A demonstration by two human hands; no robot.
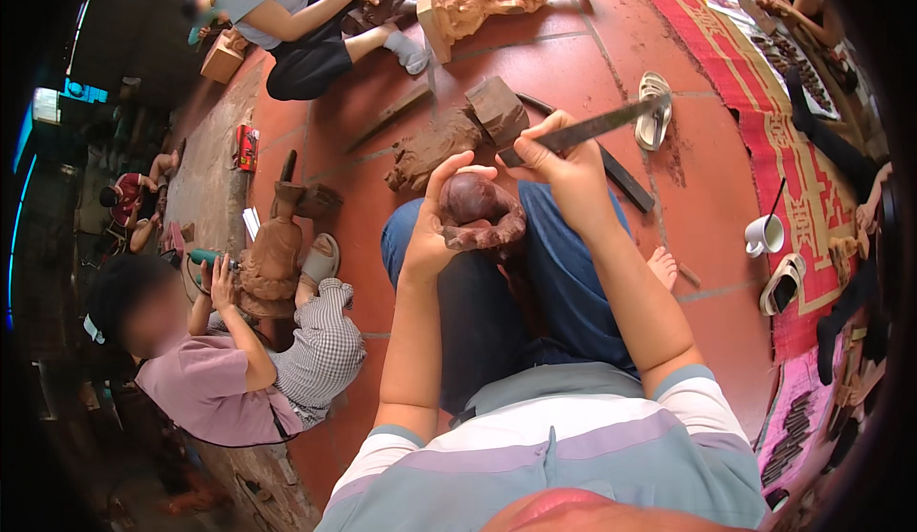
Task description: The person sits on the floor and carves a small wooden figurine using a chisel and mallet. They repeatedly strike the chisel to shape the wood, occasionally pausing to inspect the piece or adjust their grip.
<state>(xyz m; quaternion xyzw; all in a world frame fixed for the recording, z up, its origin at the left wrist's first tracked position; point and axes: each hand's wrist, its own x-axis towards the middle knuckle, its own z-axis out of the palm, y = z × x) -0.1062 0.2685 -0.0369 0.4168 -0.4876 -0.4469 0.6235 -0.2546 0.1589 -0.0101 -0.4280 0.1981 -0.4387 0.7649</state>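
Note:
My left hand (430, 231) is closed around a reddish-brown wood carving (468, 200) above my knees. The carving has a smooth round ball set in a rougher curved rim; its lower part is hidden between my legs. My right hand (565, 164), just right of the carving, grips a long flat dark file (611, 126). Its near end lies close above the ball, and its far end points up and to the right. I cannot tell whether the file touches the wood.
Wooden carvings (439, 150) and a dark bar (626, 179) lie on the red tiles beyond my knees. At left, a person (210, 370) works on a carved figure (272, 255); another sits beyond, near a large pale carving (492, 2). Sandals (653, 112) and a white mug (764, 236) are at right.

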